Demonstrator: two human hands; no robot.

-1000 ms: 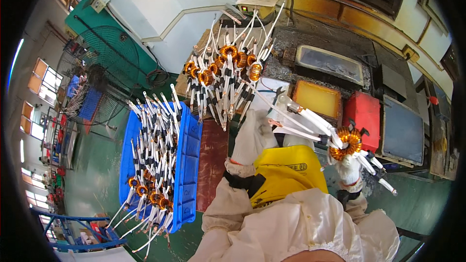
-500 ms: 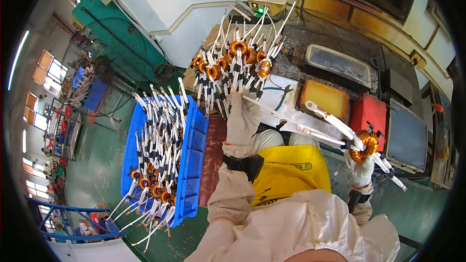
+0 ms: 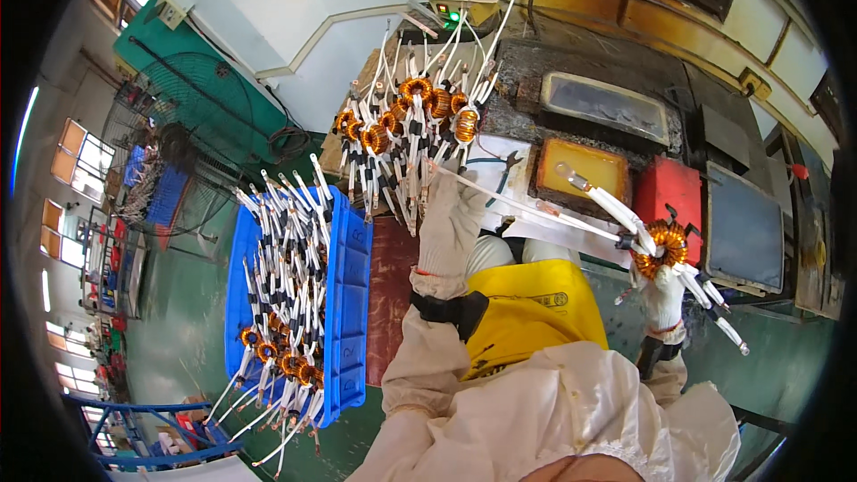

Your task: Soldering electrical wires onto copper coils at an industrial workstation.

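Observation:
My right hand (image 3: 663, 302), in a whitish glove, is closed round a toroidal coil (image 3: 661, 248) of copper wire on the right. Thick white sleeved leads with bare metal ends stick out from the coil on both sides. One long white lead (image 3: 527, 207) runs left from it to my gloved left hand (image 3: 451, 228), whose fingertips close on its far end. The left-hand fingers are partly hidden. Just beyond that hand stands a crowded bunch of similar coils (image 3: 415, 91) with white and black leads.
Left of me, a blue crate (image 3: 348, 303) is packed with more leaded coils. On the bench are an amber-filled tray (image 3: 580, 170), a grey-topped tray (image 3: 607, 109), a red box (image 3: 668, 192) and pliers (image 3: 505, 174). A fan (image 3: 183, 138) stands at the far left.
The view has shifted slightly. My left hand has drawn a little right, away from the bunch of coils. The right hand still holds the coil, with its leads tilted slightly differently.

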